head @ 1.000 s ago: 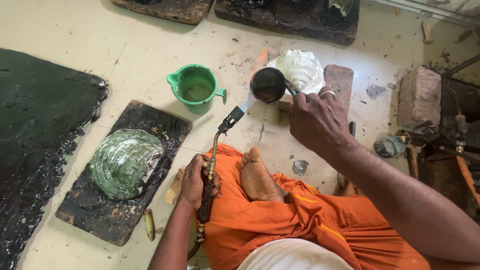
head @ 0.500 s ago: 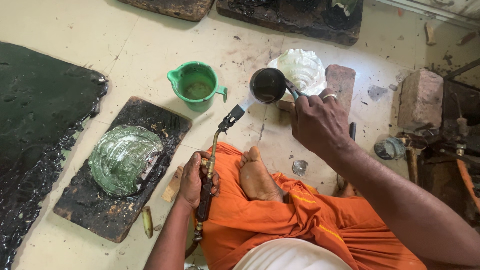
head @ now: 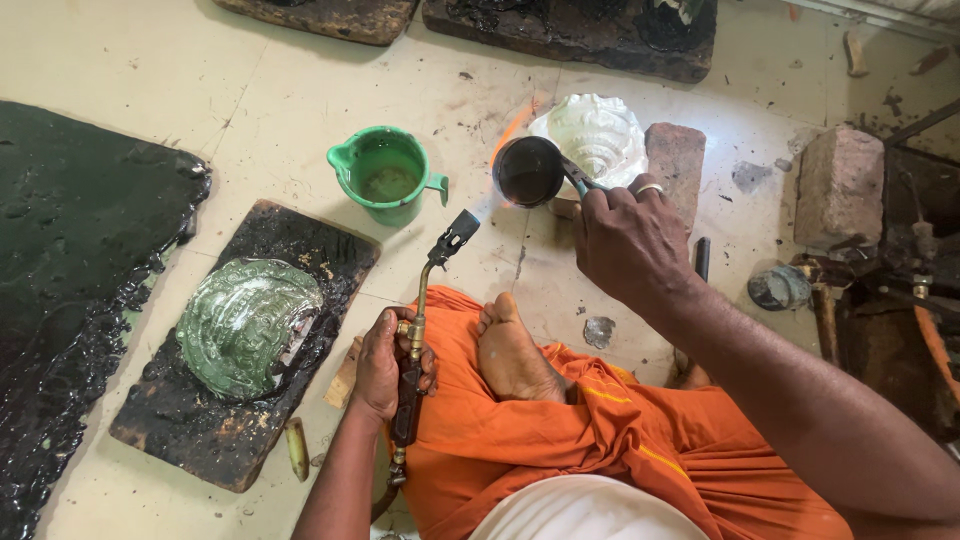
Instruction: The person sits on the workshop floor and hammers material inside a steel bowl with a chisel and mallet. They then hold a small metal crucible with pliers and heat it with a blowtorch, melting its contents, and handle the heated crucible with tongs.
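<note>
Gas torch [head: 425,310] gripped by left hand [head: 385,365] at handle, nozzle aimed at small dark pot [head: 528,171]; pot held above floor by pliers [head: 578,180], closed in right hand [head: 630,240]; pot judged hot, stiff, spillable; best held by pliers only.

- Torch [head: 420,330]: slim brass tube with a black head and dark grip, tilted, head pointing far-right toward the ladle, near centre.
- Ladle [head: 528,171]: small, round, dark bowl with dark contents, held level above the floor, far of centre.
</note>
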